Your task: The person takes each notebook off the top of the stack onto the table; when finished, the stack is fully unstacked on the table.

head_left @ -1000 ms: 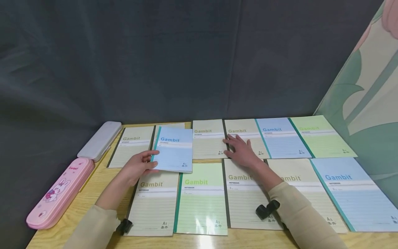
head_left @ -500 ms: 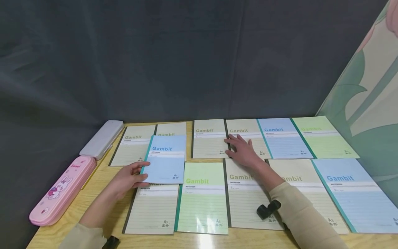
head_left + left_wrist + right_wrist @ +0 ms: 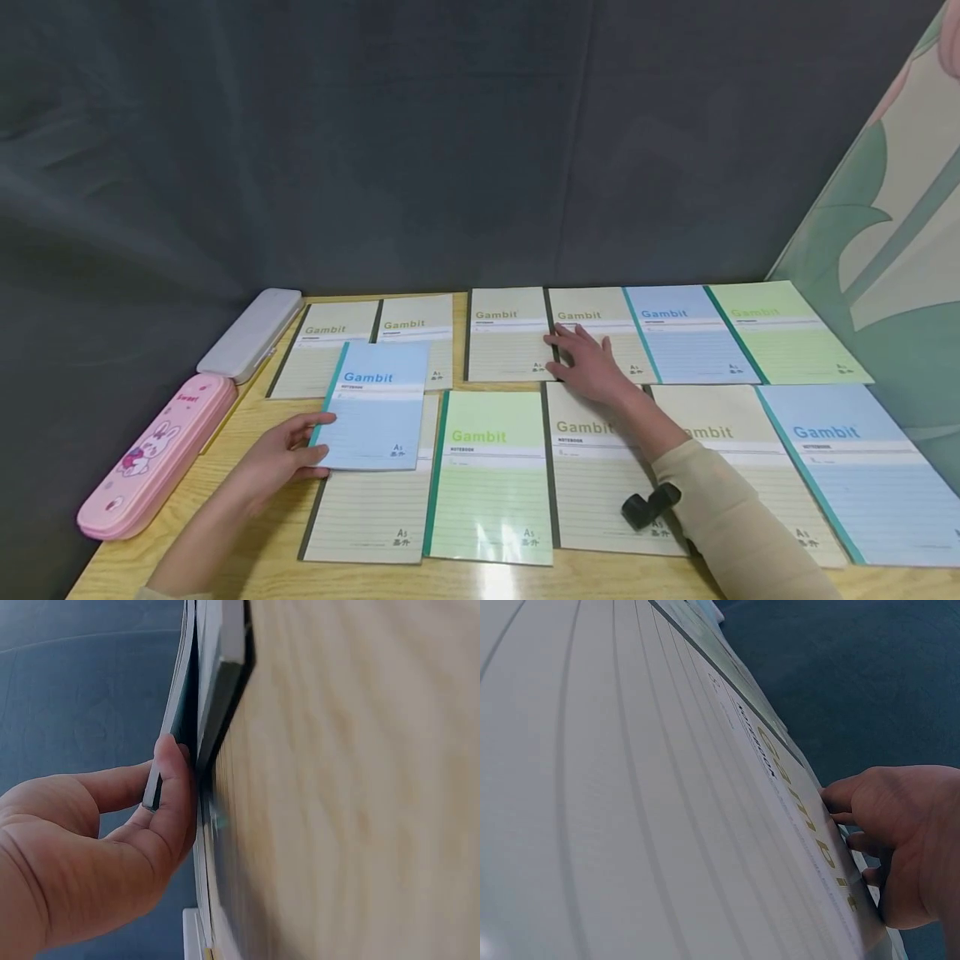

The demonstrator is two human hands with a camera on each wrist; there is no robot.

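Observation:
My left hand point(image 3: 273, 458) grips a blue notebook point(image 3: 375, 417) by its teal spine edge, fingers on one side and thumb on the other. In the left wrist view that pinch shows edge-on, with the notebook point(image 3: 166, 754) between thumb and fingers. The blue notebook lies over parts of two beige back-row notebooks and the top of a beige front-row notebook point(image 3: 367, 525). My right hand point(image 3: 588, 362) rests with spread fingers on a beige notebook point(image 3: 600, 312), its fingertips by the dark spine. A beige notebook point(image 3: 667, 795) fills most of the right wrist view.
Several notebooks lie in two rows on the wooden table point(image 3: 600, 582), including a green notebook point(image 3: 491, 492) beside the beige one. At the left edge sit a pink pencil case point(image 3: 153, 458) and a white case point(image 3: 251, 333). A dark curtain point(image 3: 450, 142) hangs behind.
My left hand has drawn the blue notebook toward me and to the left, uncovering more of the beige notebook behind it. My right hand stays in place.

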